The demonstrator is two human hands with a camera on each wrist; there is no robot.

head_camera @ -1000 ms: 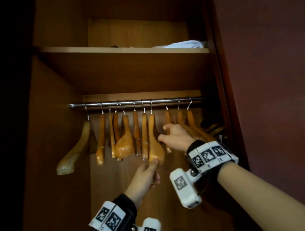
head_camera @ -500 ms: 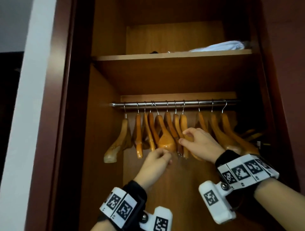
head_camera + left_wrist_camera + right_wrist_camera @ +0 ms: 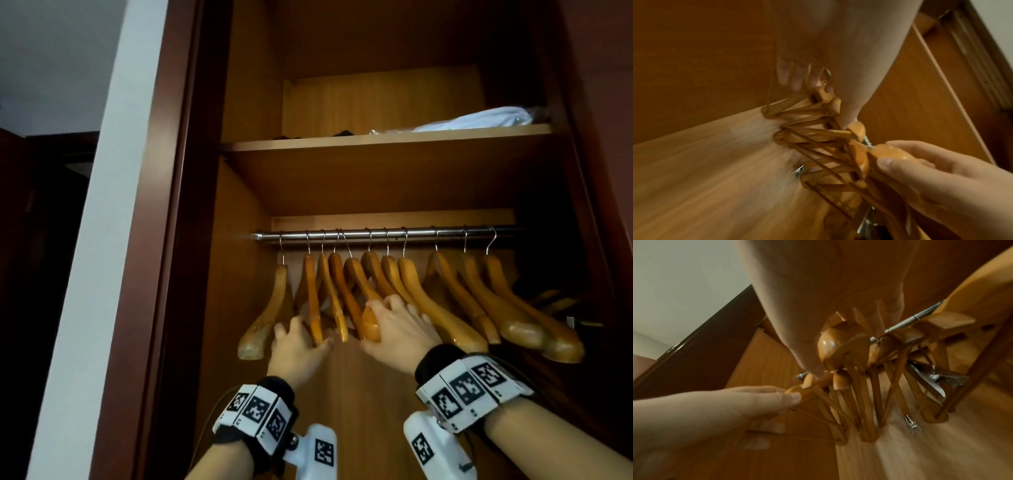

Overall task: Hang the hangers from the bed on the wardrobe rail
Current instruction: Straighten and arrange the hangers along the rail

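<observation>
The open wardrobe (image 3: 246, 102) holds a metal rail (image 3: 383, 234) beneath a shelf (image 3: 376, 141). Eleven wooden hangers (image 3: 442, 308) hang from the rail by their hooks, bunched toward its left and middle, with three more spread toward the right. On the shelf lies a folded white cloth (image 3: 479, 120); small dark things beside it are too dim to identify.

The left hand (image 3: 298, 349) reaches up to the lower ends of the left hangers, its fingers spread among them and its thumb against one end; the left wrist view shows thumb and fingers curled round a rounded hanger end, so its grip is clamped on that hanger. The right hand (image 3: 400, 329) lies with straight, spread fingers against the middle hangers, thumb beside a rounded end, grip apart.

Both wrist views are blurred. Metal clips (image 3: 935, 379) show among the hanger bars there. Darker shapes at the far right of the wardrobe are hard to make out.
</observation>
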